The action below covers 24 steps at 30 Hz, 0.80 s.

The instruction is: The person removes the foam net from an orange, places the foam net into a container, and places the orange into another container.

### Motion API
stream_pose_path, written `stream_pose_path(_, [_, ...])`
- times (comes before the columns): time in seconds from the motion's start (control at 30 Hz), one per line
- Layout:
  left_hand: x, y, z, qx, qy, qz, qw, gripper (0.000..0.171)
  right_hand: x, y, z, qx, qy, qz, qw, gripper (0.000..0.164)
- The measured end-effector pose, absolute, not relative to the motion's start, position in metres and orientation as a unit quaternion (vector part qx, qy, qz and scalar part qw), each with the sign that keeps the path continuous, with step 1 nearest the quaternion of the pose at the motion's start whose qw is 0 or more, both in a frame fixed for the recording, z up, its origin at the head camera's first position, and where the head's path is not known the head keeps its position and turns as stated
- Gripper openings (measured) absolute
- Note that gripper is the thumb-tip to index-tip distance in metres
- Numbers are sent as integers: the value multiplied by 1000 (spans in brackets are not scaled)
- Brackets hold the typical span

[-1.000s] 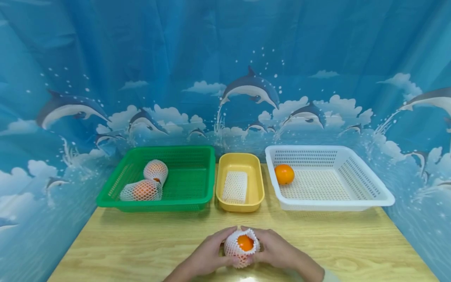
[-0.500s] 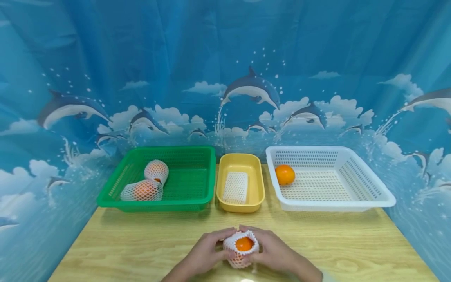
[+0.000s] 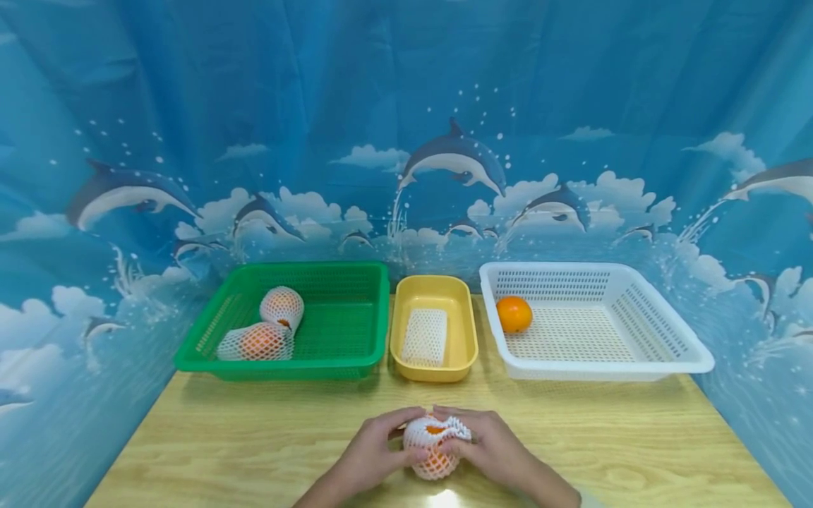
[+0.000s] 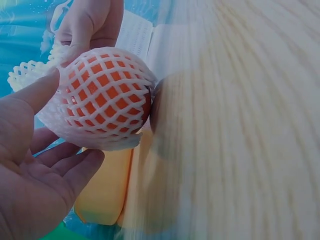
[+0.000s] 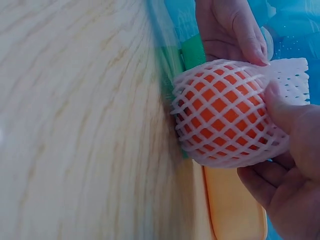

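Observation:
An orange [image 5: 220, 107] in a white foam net sleeve [image 4: 102, 97] stands on the table at the front middle, between both hands. My left hand [image 3: 376, 448] holds its left side, thumb in front and fingers behind. From the right, my right hand [image 3: 498, 448] grips the sleeve, its thumb pressing the net near the top. The sleeve's loose upper end leans to the right, and a small patch of orange peel shows through its narrowed mouth. In both wrist views the net is stretched in diamonds round the fruit.
Behind, a green basket [image 3: 343, 365] holds two net-wrapped oranges [image 3: 262, 342]. A yellow tray [image 3: 466, 346] with a flat foam net [image 3: 424, 337] stands in the middle. At right, a white basket [image 3: 660, 365] holds one bare orange [image 3: 514, 314]. A dolphin-print curtain [image 3: 406, 106] hangs behind.
The sleeve's mouth has narrowed and its loose end has folded to the right, covering more of the orange. My right thumb has moved up onto the net. The baskets stay put.

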<state>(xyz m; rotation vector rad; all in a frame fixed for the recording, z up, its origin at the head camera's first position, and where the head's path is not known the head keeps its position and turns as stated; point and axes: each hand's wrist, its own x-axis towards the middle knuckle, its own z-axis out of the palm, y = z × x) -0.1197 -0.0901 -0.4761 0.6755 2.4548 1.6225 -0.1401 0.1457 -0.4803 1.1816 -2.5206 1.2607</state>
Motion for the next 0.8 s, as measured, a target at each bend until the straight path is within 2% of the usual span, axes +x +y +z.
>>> stream_pose_path(0.17, [-119,-88,-478,240,820,518,44,62,-141,143,-482,377,-822,422,63,35])
stream_pose_path(0.3, [-119,-86,-480,245,829,503,25,59,-141,141,-483,361,-822,435,74,35])
stream_pose_path(0.37, [-120,-85,-480,240,829,505,24,56,-140,141,-482,346,-830,432,70,40])
stream_pose_path(0.6, [-120,-85,-479,221,832,508,14,44,-135,143,-480,295,-862,412,11,76])
stream_pose_path(0.8, [-120,-84,-481,216,827,519,-15,36,-134,142,-481,305,-857,415,-20,81])
